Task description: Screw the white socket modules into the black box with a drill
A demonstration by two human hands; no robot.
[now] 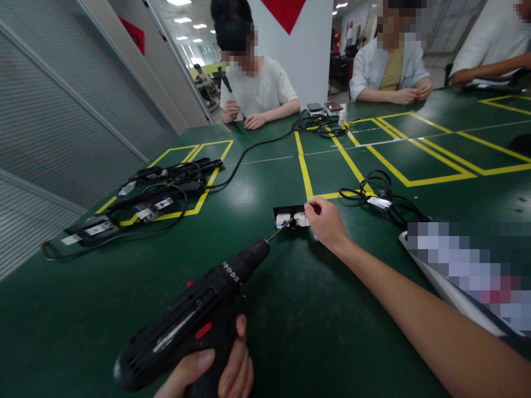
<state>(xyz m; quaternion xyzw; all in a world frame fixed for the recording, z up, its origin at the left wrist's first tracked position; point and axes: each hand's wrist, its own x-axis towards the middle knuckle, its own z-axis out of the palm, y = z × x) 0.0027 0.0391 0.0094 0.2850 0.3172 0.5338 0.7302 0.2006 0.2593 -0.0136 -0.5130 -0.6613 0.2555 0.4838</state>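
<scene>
Looks like driving or backing out a screw is the step in hand: cordless drill (199, 309) aimed up and right, its long thin bit (279, 231) reaching to the middle of a small black housing (286, 209) with white inserts (283, 220). Housing sits on the green table (352, 315), straight ahead of the worker, just short of the yellow tape (305, 171). Bit end is at or very near the gap between the inserts; contact or seating in a screw head can't be told from here, screw itself too small to make out. Next move, my guess, calls for the tip square in the recess, drill lined up, light push, housing kept from turning; shallow slant of the bit could make it slip out. Grip: left hand (235, 367) closed round the drill handle, thumb on the near side, fingers wrapped round the front, forefinger up by the trigger area; pressed or not, can't tell. Right hand (328, 224) has its fingers curled in tight, pinching the right end of the housing, fingertips partly hidden, no visible slack. Black cable bundle (375, 190) lies beyond the right hand, apart from it; black corded units (99, 228) lie off to the left, touched by neither hand
</scene>
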